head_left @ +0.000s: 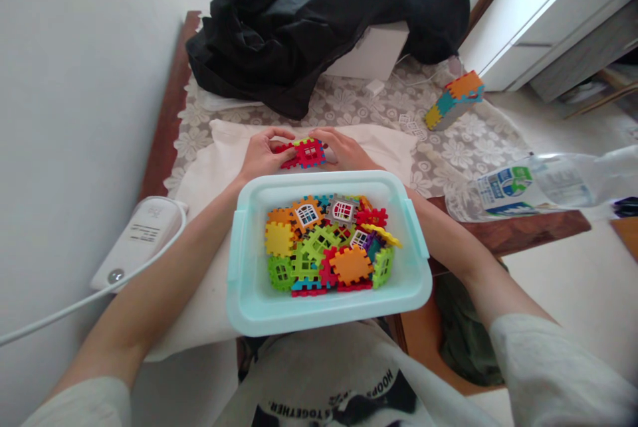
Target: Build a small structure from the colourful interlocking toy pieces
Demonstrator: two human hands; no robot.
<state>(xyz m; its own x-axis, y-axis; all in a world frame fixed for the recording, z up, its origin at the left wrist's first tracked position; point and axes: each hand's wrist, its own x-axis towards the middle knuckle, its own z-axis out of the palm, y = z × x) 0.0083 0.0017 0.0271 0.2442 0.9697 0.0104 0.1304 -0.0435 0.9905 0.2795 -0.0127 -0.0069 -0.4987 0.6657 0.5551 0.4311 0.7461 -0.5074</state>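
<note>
Beyond the tub, my left hand [268,153] and my right hand [343,150] hold a small structure of interlocking plastic building tiles [310,153] from both sides. Its near face is red with a window opening; bits of lime green and blue show at its edges. My left fingers and thumb pinch the left end, while my right fingers curl over the right end. The right thumb is partly hidden. Between my forearms sits a pale turquoise plastic tub [329,318], filled with loose tiles [319,244] in orange, green, yellow, red and grey, some with white window inserts.
An assembled block of orange, blue and yellow tiles [454,100] stands at the back right. A plastic bottle [538,184] lies on the right. Black cloth [299,22] partly covers a white box [371,52]. A white power strip [142,238] with a cable is on the left.
</note>
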